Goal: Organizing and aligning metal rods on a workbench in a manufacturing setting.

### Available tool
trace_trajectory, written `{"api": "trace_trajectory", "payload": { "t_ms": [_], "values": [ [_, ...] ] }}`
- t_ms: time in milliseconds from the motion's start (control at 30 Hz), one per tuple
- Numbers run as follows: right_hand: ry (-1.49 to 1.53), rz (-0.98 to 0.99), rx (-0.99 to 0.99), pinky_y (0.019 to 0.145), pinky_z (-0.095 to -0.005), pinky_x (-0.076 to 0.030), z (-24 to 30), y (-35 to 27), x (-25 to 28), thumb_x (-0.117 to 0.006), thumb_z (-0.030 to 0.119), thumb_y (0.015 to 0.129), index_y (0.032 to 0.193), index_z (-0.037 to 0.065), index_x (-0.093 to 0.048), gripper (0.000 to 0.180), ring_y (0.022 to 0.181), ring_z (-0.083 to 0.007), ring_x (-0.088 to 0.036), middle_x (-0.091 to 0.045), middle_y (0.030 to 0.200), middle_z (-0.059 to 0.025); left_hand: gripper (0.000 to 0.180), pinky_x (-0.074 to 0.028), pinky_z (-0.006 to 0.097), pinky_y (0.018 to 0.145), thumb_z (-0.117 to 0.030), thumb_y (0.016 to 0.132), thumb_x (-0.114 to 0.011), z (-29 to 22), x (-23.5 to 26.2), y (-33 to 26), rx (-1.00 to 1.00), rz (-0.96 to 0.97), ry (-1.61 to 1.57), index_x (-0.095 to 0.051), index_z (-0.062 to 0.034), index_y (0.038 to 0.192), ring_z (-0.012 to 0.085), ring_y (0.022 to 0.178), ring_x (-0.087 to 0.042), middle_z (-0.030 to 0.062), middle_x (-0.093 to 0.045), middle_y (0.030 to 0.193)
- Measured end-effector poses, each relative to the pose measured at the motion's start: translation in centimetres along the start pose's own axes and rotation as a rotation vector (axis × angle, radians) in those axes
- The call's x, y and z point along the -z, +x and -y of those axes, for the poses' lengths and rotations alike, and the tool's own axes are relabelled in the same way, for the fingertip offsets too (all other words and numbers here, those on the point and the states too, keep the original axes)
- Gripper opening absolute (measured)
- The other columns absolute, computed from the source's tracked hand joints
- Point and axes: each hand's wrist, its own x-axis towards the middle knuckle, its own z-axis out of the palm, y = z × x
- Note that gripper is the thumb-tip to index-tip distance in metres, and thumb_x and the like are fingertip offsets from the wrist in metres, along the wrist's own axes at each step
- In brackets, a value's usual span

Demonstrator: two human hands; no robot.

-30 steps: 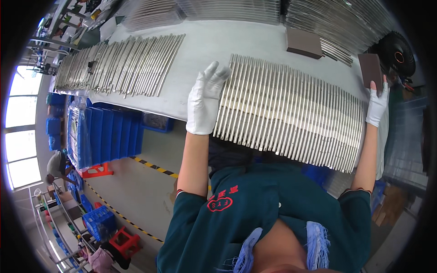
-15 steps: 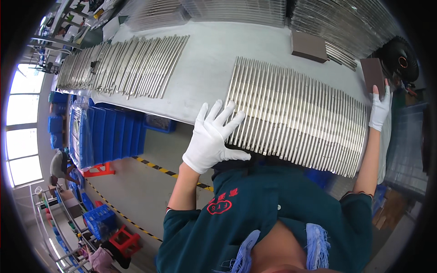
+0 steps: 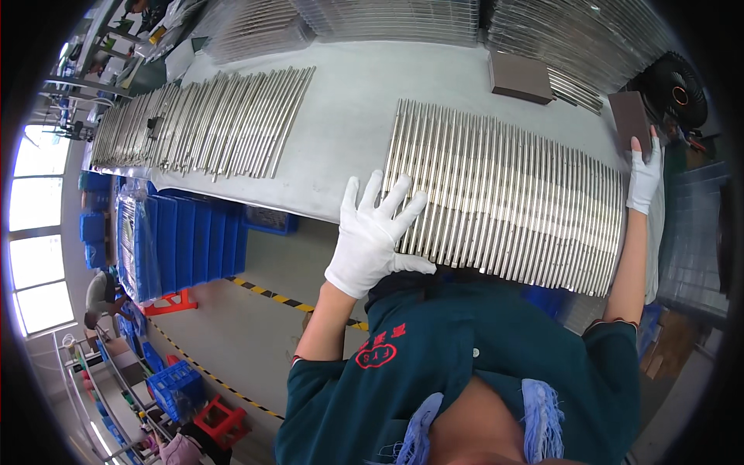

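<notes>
A wide row of shiny metal rods (image 3: 504, 194) lies side by side on the pale-covered table in front of me. My left hand (image 3: 370, 232), in a white glove, is spread open at the row's left edge, its fingers over the first rods and its thumb by their near ends. At the far right, my right hand (image 3: 644, 180) wears a white glove with bare fingertips. It grips the near end of a brown rectangular block (image 3: 629, 120), one fingertip on its face and another along its side.
A second brown block (image 3: 521, 78) lies behind the row, beside a few more rods (image 3: 575, 91). Another batch of rods (image 3: 201, 124) covers the table's left part. A black fan (image 3: 673, 91) stands far right. Clear plastic trays (image 3: 387, 22) are stacked behind; blue crates (image 3: 186, 239) stand below left.
My left hand has shifted slightly right, further over the first rods. My right hand stays at the block. The whole view has moved a little.
</notes>
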Motion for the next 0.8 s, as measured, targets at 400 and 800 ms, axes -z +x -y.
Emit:
{"api": "trace_trajectory", "payload": {
  "t_ms": [400,800],
  "values": [
    [0.014,-0.007,0.003,0.105,-0.0300,-0.042,0.0,0.0,-0.2,-0.070,0.022,0.095,0.145,0.006,-0.048,0.056,0.123,-0.0191,-0.054,-0.054,0.137,-0.0109,0.104,-0.027,0.067,0.110,-0.070,0.058,-0.074,-1.8,1.1,1.4,-0.029,0.092,-0.043,-0.053,-0.0080,0.139,0.0396,0.135,-0.043,0.0148,-0.051,0.143],
    [-0.042,0.032,0.030,0.104,-0.0300,-0.042,-0.6,0.1,0.4,-0.069,0.023,0.096,0.145,0.008,-0.049,0.056,0.122,-0.0182,-0.056,-0.055,0.137,-0.0108,0.104,-0.026,0.068,0.109,-0.078,0.067,-0.059,0.8,1.1,-1.1,0.095,0.042,0.114,-0.050,-0.0061,0.142,0.0385,0.134,-0.044,0.0166,-0.050,0.145]
  ]
}}
